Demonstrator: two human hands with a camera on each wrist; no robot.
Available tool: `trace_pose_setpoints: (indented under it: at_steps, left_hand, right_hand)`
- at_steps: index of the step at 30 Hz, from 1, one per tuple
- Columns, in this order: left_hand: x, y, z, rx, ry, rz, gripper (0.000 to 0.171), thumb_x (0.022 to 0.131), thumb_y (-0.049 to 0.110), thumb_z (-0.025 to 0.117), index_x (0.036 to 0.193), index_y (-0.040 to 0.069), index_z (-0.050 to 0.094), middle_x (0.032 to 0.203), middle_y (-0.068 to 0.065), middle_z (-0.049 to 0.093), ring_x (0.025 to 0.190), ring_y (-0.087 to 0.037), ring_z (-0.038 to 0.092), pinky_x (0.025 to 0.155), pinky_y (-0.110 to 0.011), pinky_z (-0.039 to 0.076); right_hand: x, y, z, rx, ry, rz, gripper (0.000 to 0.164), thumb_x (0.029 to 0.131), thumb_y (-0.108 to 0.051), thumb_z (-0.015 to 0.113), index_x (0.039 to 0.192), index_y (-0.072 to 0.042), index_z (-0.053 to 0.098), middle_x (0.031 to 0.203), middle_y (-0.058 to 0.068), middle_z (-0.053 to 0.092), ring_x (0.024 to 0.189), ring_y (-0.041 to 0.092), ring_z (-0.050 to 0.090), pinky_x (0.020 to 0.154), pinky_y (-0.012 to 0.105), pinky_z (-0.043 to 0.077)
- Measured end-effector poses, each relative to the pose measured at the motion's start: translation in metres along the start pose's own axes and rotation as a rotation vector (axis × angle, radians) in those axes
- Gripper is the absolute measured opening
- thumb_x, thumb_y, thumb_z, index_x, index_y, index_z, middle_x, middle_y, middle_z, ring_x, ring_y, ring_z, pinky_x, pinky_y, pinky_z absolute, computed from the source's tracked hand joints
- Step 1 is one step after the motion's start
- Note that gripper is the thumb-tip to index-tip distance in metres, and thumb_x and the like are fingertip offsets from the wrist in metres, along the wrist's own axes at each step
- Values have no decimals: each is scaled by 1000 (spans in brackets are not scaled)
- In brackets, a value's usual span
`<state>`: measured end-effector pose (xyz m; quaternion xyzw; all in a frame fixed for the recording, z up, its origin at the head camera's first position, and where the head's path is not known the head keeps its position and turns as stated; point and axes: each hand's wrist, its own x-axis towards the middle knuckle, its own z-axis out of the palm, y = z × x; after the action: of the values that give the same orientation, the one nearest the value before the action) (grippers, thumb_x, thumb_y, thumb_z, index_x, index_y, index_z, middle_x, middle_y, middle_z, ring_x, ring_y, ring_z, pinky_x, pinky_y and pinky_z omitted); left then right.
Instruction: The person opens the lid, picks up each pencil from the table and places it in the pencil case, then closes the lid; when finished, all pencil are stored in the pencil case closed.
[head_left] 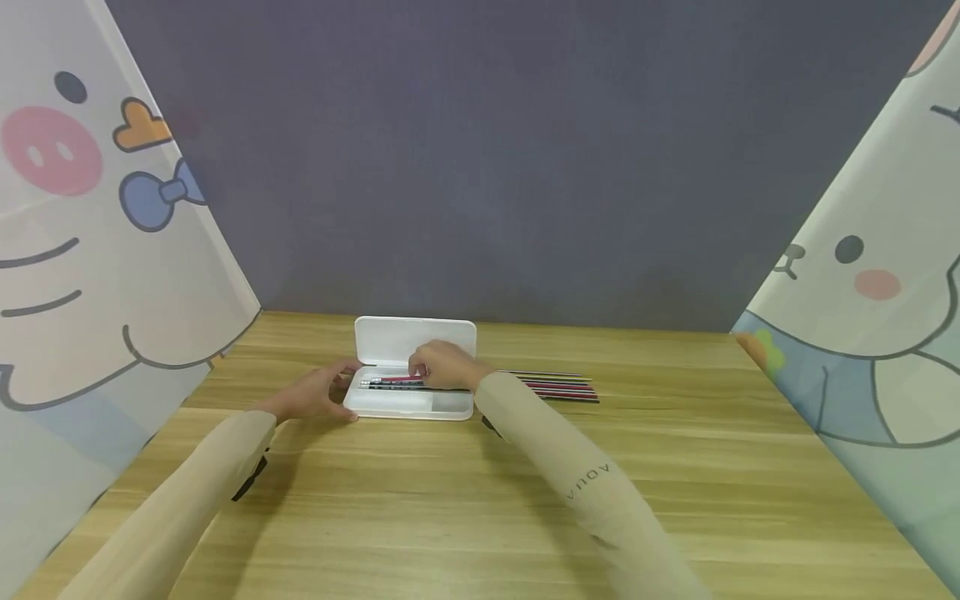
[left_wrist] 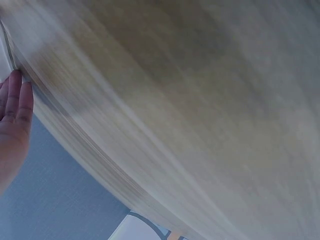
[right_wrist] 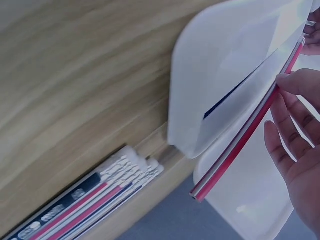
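A white pencil case (head_left: 390, 414) lies on the table with its lid (head_left: 412, 333) raised at the back. My left hand (head_left: 318, 392) grips its left end, thumb at the front corner and fingers towards the back. Over the tray, my right hand (head_left: 442, 365) pinches a red pencil with pale stripes (right_wrist: 245, 137) between thumb and fingers. The pencil slants across the case in the right wrist view. A dark pencil (right_wrist: 227, 100) lies inside the tray, partly hidden by the case's inner edge. Only the left fingers (left_wrist: 15, 97) show in the left wrist view, at a pale edge.
To the right of the case, several striped pencils (head_left: 570, 388) lie side by side on the wooden table (head_left: 420, 500), partly behind my right forearm. A dark grey panel (head_left: 480, 167) stands behind the table. Cloths with cartoon animals hang at both sides.
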<state>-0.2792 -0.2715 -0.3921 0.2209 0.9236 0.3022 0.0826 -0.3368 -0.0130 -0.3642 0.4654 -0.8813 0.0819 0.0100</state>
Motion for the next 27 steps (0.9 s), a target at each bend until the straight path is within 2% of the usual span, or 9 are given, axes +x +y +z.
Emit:
trace_pose_setpoints:
  at_steps: [6,13,19,27]
  left_hand:
    - [1,0,-1,-5,-2,6,80,69,24,79,131,1,34,123,-25,51,104,-36,56,89,-53,43]
    - [1,-2,0,-14,2,15,80,68,23,80,130,-1,35,122,-26,52,103,-35,56,88,-51,44]
    - [1,-3,1,-28,5,29,80,68,21,80,130,-2,35,119,-26,53,102,-35,57,86,-49,46]
    - [2,-8,2,-27,7,37,82,67,22,81,130,-2,34,120,-27,52,102,-35,58,85,-47,47]
  right_hand:
    - [10,-5,3,-36,-10,6,25,73,2,59,89,-13,71,74,-5,62,74,9,52,73,21,42]
    - [19,-9,12,-27,-34,14,23,75,1,59,89,-13,71,75,-4,62,72,8,51,70,20,41]
    - [21,-9,18,-14,-25,34,24,75,1,60,89,-15,71,73,-6,62,72,7,52,71,18,41]
    - [21,-7,24,17,-13,55,21,77,-4,63,92,-16,71,80,-4,66,75,7,55,73,18,43]
